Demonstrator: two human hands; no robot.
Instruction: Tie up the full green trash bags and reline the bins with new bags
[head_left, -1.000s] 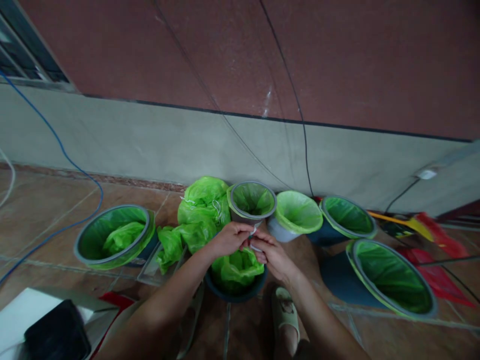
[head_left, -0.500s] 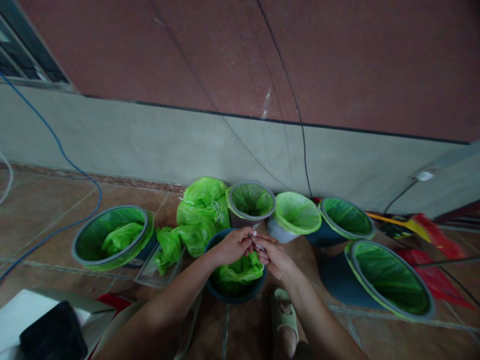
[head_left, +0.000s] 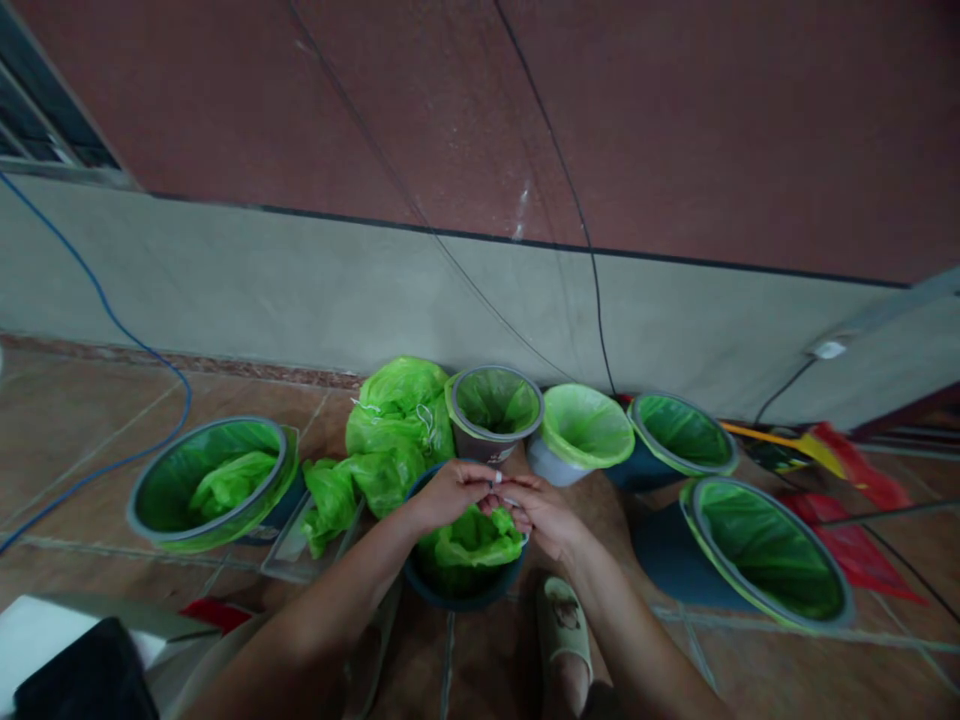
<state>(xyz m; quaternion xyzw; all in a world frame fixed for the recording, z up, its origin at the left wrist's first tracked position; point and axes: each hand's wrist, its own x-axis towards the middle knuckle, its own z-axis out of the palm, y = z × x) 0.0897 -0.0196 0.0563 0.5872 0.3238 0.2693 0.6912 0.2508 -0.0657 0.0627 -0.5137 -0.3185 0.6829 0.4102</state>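
Note:
My left hand and my right hand meet fingertip to fingertip over a dark blue bin. Both are closed in a pinch around a small white piece that looks like string; the fingers cover most of it. Right below them, a crumpled green garbage bag lies bunched in the bin. Whether the white piece is joined to this bag I cannot tell.
A tied green garbage bag rests by the wall, left of a grey lined bin. More lined bins stand right, one tilted bin nearest. At left are another lined bin, a clear tray and a blue cable.
The view has shifted slightly, so most things sit a little further left. My hands stay together above the bin, the fingers closer over the white piece.

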